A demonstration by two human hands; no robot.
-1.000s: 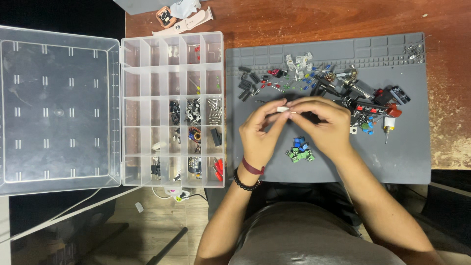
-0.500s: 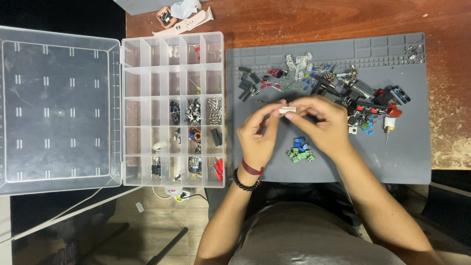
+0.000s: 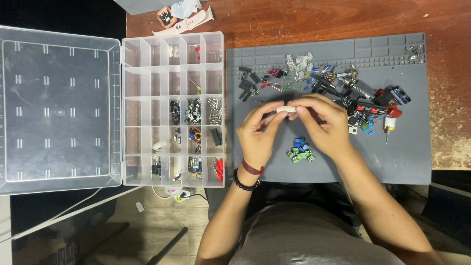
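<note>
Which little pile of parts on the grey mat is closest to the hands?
The blue and green connector blocks, sitting alone just below both hands; the other parts lie farther up the mat.

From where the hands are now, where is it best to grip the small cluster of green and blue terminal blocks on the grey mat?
Probably pinch the green and blue terminal blocks across the cluster's short sides, coming straight down from above. They lie loose on the grey mat just below the left hand and right hand, with bare mat around them.

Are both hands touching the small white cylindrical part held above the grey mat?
Touching. The head view shows the left hand and right hand pinching opposite ends of the small white cylindrical part.
</note>
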